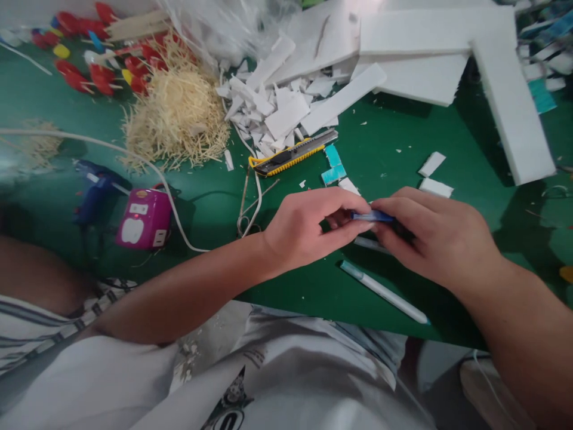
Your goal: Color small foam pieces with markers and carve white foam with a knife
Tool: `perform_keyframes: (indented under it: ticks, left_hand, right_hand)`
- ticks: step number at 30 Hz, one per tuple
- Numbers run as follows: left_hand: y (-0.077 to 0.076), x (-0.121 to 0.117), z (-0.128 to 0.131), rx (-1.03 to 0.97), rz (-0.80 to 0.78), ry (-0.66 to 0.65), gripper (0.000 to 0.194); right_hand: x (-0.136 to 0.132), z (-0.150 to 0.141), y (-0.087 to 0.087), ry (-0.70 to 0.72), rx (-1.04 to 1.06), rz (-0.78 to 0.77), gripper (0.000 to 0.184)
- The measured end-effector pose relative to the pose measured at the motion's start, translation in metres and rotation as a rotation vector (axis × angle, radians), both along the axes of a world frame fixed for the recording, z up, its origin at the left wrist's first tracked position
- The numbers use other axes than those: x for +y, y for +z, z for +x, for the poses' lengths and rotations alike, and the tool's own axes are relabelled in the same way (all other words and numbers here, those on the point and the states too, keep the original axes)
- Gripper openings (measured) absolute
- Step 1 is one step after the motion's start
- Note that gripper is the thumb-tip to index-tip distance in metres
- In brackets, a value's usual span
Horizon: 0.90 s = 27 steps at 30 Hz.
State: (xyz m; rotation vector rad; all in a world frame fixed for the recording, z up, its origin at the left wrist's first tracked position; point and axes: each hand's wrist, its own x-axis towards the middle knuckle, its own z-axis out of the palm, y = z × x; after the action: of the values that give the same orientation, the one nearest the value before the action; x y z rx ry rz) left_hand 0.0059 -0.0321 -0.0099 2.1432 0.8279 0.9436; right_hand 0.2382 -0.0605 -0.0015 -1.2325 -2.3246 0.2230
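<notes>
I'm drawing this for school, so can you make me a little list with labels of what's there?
left hand: pinching small blue object
right hand: pinching its other end
nearby: white pen, teal ends
cutter: yellow trim, beside white scraps
left side: pink box, blue glue gun, straw pile
table: green

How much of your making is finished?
Seemingly done: white foam scraps lie cut in a heap by the yellow utility knife. In hand: a blue pen-like piece, held by the left hand and right hand. Perhaps left: the teal-ended white pen and two small foam blocks lie loose, untouched.
</notes>
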Motion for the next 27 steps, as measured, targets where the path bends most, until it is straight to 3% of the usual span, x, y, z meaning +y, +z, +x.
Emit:
perform_keyframes:
  ticks: [4, 9, 13, 17, 18, 22, 27]
  left_hand:
    - [-0.001, 0.0, 0.002, -0.011, -0.054, -0.015, 0.011]
    - [0.002, -0.004, 0.002, -0.055, -0.123, -0.013, 0.009]
    - [0.007, -0.003, -0.001, -0.046, -0.036, -0.013, 0.009]
    - [0.009, 0.012, -0.01, 0.213, 0.227, 0.111, 0.013]
    - [0.009, 0.017, -0.013, 0.319, 0.249, 0.165, 0.013]
    - [0.009, 0.034, -0.026, 0.652, 0.189, 0.39, 0.007]
    - [0.004, 0.038, -0.033, 0.734, 0.189, 0.422, 0.01]
  right_hand:
    - [-0.002, -0.004, -0.001, 0.0, 0.018, -0.043, 0.029]
    - [-0.009, -0.003, -0.004, -0.076, 0.062, -0.105, 0.047]
    - [-0.008, 0.0, -0.006, -0.122, 0.142, -0.083, 0.046]
    - [0.0, 0.004, -0.01, -0.133, 0.132, -0.129, 0.022]
    - [0.001, 0.005, -0.011, -0.142, 0.142, -0.132, 0.023]
    - [0.003, 0.007, -0.011, -0.273, 0.282, -0.089, 0.059]
    - [-0.001, 0.005, -0.005, -0.224, 0.353, -0.121, 0.039]
